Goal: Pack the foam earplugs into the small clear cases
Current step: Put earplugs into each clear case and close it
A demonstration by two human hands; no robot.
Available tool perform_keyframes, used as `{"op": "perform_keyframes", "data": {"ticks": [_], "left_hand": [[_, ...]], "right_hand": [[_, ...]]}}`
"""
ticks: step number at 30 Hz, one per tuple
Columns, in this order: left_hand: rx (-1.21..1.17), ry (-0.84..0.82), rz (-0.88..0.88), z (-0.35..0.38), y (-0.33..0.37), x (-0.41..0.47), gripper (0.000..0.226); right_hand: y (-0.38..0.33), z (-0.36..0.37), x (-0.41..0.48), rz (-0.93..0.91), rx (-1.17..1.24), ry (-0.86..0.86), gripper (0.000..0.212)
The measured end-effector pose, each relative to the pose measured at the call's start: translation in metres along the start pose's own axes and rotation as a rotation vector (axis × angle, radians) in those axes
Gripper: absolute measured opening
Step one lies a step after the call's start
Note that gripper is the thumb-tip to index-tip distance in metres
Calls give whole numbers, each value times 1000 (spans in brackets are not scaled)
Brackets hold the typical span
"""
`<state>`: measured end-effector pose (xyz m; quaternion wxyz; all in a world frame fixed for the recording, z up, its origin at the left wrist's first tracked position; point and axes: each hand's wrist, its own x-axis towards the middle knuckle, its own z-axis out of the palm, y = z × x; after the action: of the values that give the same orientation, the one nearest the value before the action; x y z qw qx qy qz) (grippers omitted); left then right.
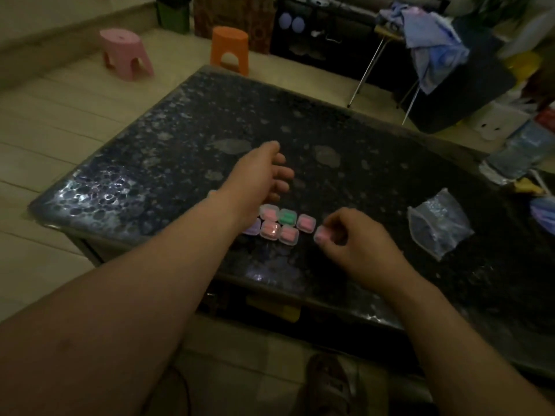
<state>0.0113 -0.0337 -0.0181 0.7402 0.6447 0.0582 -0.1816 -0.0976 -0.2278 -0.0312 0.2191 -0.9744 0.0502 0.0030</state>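
Being pinched between the curled fingertips of the right hand (354, 241) is a small clear square plastic case (322, 234) with pink foam inside, held just above the dark speckled glossy tabletop (186, 139). More such cases (280, 225), pink, green and lilac, are being kept in two touching rows beside it. The left hand (264, 175) is being held loosely open and empty beyond them. A crinkled clear plastic bag (438, 226) is lying well apart.

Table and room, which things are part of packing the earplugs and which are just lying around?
Part of the job: filled cases, case in right hand, plastic bag.
Lying around: pink stool, orange stool, clothes.
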Motion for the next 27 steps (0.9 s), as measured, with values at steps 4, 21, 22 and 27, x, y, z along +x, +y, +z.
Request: {"op": "perform_keyframes", "data": {"ticks": [4, 21, 22, 27], "left_hand": [[-46, 7, 20, -9, 0, 5, 43], [-22, -123, -13, 11, -6, 0, 44], [-18, -129, -22, 14, -8, 1, 44], [22, -216, -87, 48, -27, 3, 41]], "right_hand": [[0, 25, -3, -57, -26, -29, 16], [-3, 34, 3, -112, 0, 73, 18], [-4, 32, 3, -105, 7, 75, 18], [3, 10, 1, -93, 60, 140, 10]]}}
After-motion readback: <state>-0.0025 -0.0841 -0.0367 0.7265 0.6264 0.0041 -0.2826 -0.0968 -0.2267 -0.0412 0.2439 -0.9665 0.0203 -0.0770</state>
